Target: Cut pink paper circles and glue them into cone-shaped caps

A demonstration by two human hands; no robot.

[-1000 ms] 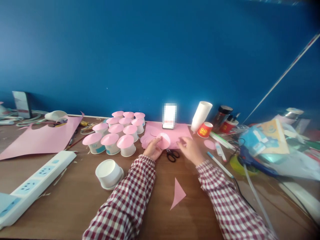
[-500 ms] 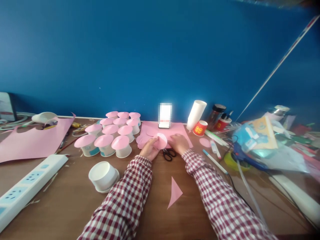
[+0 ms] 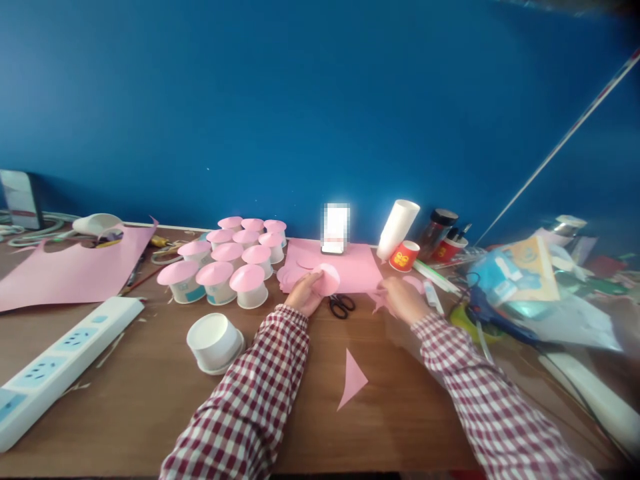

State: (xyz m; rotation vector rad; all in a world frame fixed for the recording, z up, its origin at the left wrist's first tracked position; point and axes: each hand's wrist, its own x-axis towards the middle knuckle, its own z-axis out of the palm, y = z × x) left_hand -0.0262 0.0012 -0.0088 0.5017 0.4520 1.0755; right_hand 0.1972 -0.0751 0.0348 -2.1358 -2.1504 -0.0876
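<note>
My left hand [image 3: 306, 293] pinches a pink paper disc [image 3: 329, 280] by its left edge, in front of a pink paper sheet [image 3: 357, 263]. Black-handled scissors [image 3: 341, 306] lie just below the disc, their blades hidden. To the right, my right hand [image 3: 403, 299] is closed with a pointed pink paper scrap [image 3: 380, 303] at its fingertips. Another pink disc [image 3: 414, 283] lies behind that hand, partly covered. A triangular pink offcut [image 3: 353, 380] rests on the table between my forearms.
Several upturned paper cups topped with pink discs [image 3: 249, 277] stand at left. Nearer is a plain upturned cup [image 3: 213, 337]. A power strip [image 3: 70, 367], a cut pink sheet [image 3: 75, 270], a phone [image 3: 335, 230], stacked white cups [image 3: 399, 227], a red cup [image 3: 405, 256] and a glue gun [image 3: 500, 320] surround the workspace.
My right hand has moved right, away from the disc, and a pink scrap now shows at its fingers. My left hand still holds the disc. The view has shifted slightly.
</note>
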